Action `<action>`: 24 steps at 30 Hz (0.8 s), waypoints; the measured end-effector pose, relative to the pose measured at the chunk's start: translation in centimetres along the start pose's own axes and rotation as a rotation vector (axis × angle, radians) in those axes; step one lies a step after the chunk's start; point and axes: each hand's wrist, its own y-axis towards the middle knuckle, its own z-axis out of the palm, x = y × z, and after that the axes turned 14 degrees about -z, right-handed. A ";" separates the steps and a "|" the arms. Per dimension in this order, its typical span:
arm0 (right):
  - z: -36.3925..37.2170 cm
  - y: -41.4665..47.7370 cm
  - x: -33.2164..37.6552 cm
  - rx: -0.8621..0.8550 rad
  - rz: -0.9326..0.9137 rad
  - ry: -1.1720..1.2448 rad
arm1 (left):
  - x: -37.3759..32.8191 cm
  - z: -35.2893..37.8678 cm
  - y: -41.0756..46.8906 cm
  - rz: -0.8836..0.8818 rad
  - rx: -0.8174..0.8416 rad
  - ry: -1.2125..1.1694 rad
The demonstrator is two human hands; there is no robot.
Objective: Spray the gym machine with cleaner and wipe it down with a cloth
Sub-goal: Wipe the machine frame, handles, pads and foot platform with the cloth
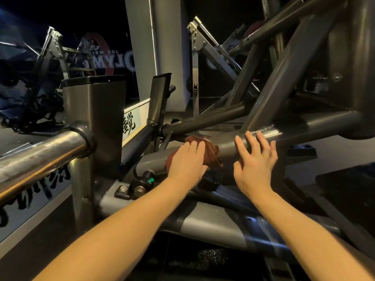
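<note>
1. At the lower frame of a grey gym machine (284,78), in a dimly lit hall, a person reaches forward with both bare arms.
2. The left hand (187,161) lies flat on a rust-brown cloth (212,153). Its grip is not a pinch: the fingers are straight and close together, pressing the bunched fabric onto a round frame tube (284,132).
3. The right hand (254,161) rests on the same tube just beside the cloth, fingers spread, holding nothing.
4. No cleaner bottle is in view. The wiping step appears to be under way, though whether the tube is wet cannot be told.
5. Risk: the cloth is pressed, not gripped, so on the curved tube it could slide out from under the palm and drop into the frame below.
6. Risk: a black knob (149,179) with a green mark sits near the cloth's lower edge, and a loose fold could snag on it.
7. Risk: the weld seam (263,128) by the right fingertips may scrape skin if that hand slides along the tube.
8. Risk: in this poor light, patches on the underside are likely to be missed.
</note>
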 end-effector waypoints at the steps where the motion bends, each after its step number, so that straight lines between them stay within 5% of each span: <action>1: 0.0 0.0 0.0 -0.005 0.004 0.012 | 1.4 -0.1 -0.1 -0.044 0.033 -0.030; 9: -0.3 -0.1 -0.1 0.002 -0.008 0.027 | 2.3 -1.4 3.2 -0.185 0.281 -0.099; 16: -0.3 -0.2 -0.9 0.017 -0.071 -0.020 | -5.6 -1.7 7.9 -0.010 0.439 -0.375; 20: -0.2 -0.5 -1.4 0.033 -0.090 -0.021 | -3.2 -2.3 6.3 0.071 0.447 -0.428; 24: -0.2 -0.4 -1.4 0.060 -0.083 -0.018 | 3.0 -1.3 7.2 -0.185 0.520 -0.283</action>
